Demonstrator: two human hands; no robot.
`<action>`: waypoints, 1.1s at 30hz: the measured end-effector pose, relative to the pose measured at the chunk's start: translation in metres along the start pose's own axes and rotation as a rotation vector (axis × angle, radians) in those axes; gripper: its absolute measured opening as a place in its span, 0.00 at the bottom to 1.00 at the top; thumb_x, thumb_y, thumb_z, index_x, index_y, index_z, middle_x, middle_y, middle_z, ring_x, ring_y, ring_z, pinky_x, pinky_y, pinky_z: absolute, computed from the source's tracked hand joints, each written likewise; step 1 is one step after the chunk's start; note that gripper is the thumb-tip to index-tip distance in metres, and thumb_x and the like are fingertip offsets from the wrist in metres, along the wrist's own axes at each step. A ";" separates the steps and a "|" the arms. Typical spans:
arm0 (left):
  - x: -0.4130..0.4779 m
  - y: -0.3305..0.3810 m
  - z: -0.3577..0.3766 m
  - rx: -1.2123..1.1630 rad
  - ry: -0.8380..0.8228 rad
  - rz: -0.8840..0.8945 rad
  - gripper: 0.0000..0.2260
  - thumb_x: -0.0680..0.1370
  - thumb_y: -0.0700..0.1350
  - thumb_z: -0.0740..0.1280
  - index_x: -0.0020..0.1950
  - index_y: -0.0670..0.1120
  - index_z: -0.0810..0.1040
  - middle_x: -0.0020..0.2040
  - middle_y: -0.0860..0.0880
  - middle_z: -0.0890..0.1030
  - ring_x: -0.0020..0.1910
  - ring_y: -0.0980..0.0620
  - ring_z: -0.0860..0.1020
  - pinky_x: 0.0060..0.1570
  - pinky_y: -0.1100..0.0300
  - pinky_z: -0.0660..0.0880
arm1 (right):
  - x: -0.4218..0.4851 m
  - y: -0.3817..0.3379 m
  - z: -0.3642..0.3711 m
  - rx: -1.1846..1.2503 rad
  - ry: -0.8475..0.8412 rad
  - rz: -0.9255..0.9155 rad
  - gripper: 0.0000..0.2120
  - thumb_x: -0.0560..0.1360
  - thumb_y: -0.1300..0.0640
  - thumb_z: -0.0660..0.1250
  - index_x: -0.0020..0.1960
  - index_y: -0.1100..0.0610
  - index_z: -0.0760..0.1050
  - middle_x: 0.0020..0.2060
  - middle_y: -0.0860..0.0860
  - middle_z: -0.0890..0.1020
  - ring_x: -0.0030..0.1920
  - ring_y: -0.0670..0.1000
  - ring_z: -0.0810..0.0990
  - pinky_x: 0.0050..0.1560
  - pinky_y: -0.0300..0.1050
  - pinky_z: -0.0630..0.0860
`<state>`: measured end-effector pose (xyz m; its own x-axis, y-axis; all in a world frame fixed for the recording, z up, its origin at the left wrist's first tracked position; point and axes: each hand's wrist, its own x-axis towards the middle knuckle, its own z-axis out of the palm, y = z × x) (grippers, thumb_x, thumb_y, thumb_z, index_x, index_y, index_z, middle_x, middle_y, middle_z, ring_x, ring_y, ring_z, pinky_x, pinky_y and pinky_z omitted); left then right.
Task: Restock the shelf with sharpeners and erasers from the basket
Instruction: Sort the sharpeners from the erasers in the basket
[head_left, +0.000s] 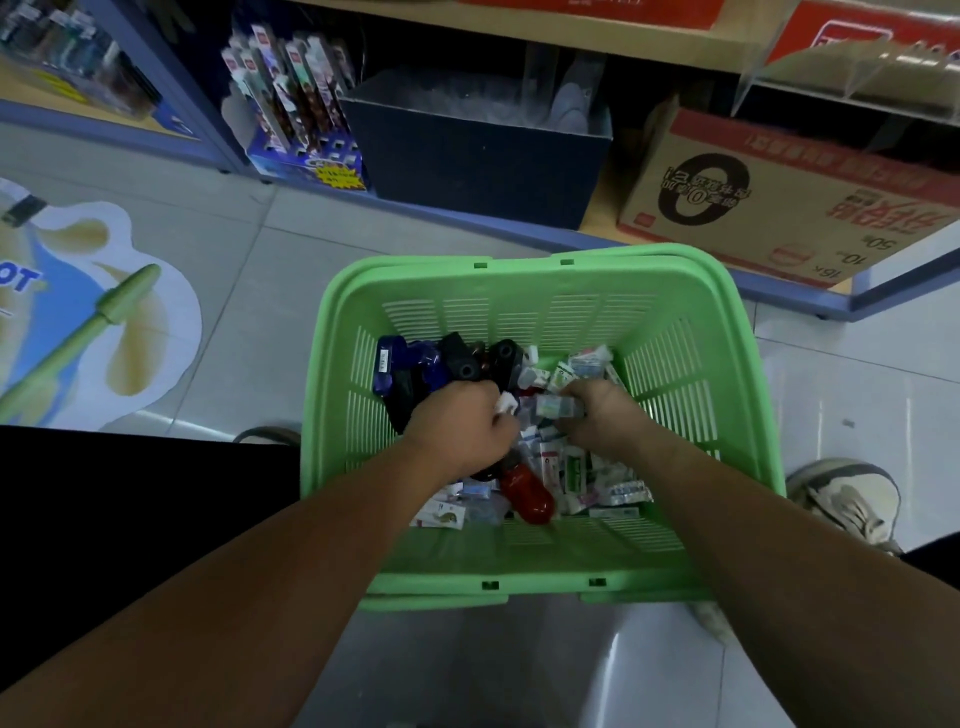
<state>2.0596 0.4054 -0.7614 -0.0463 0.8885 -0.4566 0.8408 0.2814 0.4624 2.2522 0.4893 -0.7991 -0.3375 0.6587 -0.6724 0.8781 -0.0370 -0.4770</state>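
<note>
A green plastic basket (524, 306) stands on the floor in front of the shelf. Inside lie dark blue and black sharpeners (431, 364) at the far left, a red sharpener (524, 491) near the front, and several small wrapped erasers (576, 467) on the right. Both my hands are down in the basket. My left hand (457, 421) is curled over the dark sharpeners, and a small white item shows at its fingers. My right hand (597, 415) grips wrapped erasers, one pale packet showing at its fingertips.
The bottom shelf (519, 223) holds a dark bin (478, 156), a display of carded pens (296, 93) at left and a cardboard box (779, 192) at right. A floor sticker (93, 306) lies at left. My shoes (847, 499) flank the basket.
</note>
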 end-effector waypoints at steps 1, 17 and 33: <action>0.002 0.002 -0.003 -0.054 0.028 -0.033 0.12 0.82 0.51 0.63 0.45 0.44 0.73 0.35 0.47 0.76 0.32 0.49 0.74 0.30 0.58 0.65 | -0.001 0.000 -0.004 0.085 0.022 0.027 0.19 0.78 0.60 0.74 0.69 0.57 0.77 0.59 0.57 0.83 0.48 0.51 0.81 0.41 0.41 0.78; 0.040 0.039 0.003 -0.516 -0.057 -0.047 0.14 0.79 0.36 0.70 0.64 0.46 0.79 0.53 0.49 0.82 0.53 0.51 0.81 0.50 0.60 0.78 | -0.031 -0.010 -0.053 0.524 0.222 0.147 0.22 0.77 0.61 0.75 0.69 0.62 0.75 0.58 0.56 0.83 0.46 0.51 0.81 0.42 0.41 0.78; -0.002 0.014 0.001 0.004 -0.154 0.135 0.14 0.77 0.55 0.74 0.58 0.51 0.78 0.53 0.52 0.78 0.50 0.52 0.78 0.49 0.56 0.76 | -0.041 0.005 -0.006 -0.584 -0.205 -0.013 0.44 0.61 0.45 0.86 0.72 0.49 0.70 0.69 0.51 0.76 0.64 0.57 0.77 0.67 0.55 0.77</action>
<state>2.0720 0.4075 -0.7548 0.1500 0.8518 -0.5019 0.8361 0.1617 0.5242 2.2724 0.4669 -0.7699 -0.3571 0.4960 -0.7915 0.8944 0.4259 -0.1366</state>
